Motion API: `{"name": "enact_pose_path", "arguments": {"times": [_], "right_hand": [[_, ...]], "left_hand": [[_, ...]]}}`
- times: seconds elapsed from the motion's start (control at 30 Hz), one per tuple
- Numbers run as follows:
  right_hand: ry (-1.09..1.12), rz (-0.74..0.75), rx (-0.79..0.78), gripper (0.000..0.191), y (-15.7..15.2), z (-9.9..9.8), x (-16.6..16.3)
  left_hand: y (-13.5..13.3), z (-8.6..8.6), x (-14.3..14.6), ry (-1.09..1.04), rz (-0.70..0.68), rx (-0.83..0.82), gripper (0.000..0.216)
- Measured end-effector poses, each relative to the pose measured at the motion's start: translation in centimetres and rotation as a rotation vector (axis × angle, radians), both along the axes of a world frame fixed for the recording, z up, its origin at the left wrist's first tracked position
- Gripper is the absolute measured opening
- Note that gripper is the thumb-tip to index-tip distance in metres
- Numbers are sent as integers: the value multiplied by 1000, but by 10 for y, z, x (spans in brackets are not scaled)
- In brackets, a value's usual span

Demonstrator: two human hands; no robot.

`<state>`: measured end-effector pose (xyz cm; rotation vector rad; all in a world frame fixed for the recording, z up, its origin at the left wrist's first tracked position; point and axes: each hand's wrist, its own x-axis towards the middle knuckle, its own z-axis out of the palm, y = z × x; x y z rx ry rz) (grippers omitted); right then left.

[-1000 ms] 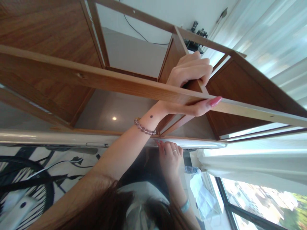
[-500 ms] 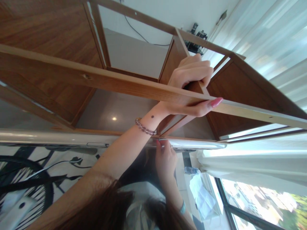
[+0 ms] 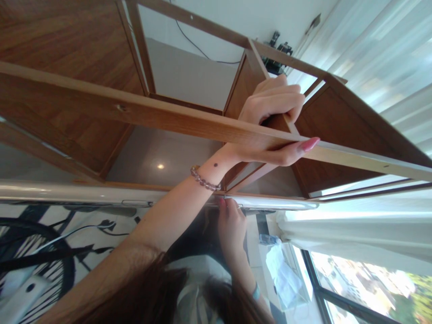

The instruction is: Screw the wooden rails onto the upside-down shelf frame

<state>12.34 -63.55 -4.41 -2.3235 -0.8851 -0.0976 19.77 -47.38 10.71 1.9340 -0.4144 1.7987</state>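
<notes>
A wooden frame with brown panels lies across a grey tabletop (image 3: 145,148). My left hand (image 3: 275,105), with a beaded bracelet (image 3: 204,181) on the wrist, is closed around the frame's front rail (image 3: 168,118), where it meets a divider panel (image 3: 248,74). The thumb lies along the rail's near side and the curled fingers are over the divider. Below it, at the table's pale rounded edge (image 3: 84,194), my right hand (image 3: 232,225) is pinched close to the frame's lower strip. A tiny thin bit shows at its fingertips, too small to name.
Part of a bicycle wheel (image 3: 69,265) stands at lower left, near a white cable (image 3: 77,231). White curtains (image 3: 381,76) hang on the right above a window (image 3: 364,279). Black equipment (image 3: 278,54) sits behind the frame. A white box (image 3: 286,279) with paper is at lower right.
My left hand and the right part of the frame appear shifted slightly right. My right hand has turned a little, its fingers edging left. Both hands keep their holds.
</notes>
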Motion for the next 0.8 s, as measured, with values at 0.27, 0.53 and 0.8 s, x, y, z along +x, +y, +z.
{"name": "enact_pose_path", "arguments": {"times": [0.27,0.53,0.8], "right_hand": [[996,-53,572,44,19,6,-20],[1108,-29,688,48,28,-2,-25],[163,27,175,40,2,-15,5]], "left_hand": [[1,-11,1,209,296,190,49],[9,-18,14,100,88,177,42],[9,-14,16,33,-53,114,45]]}}
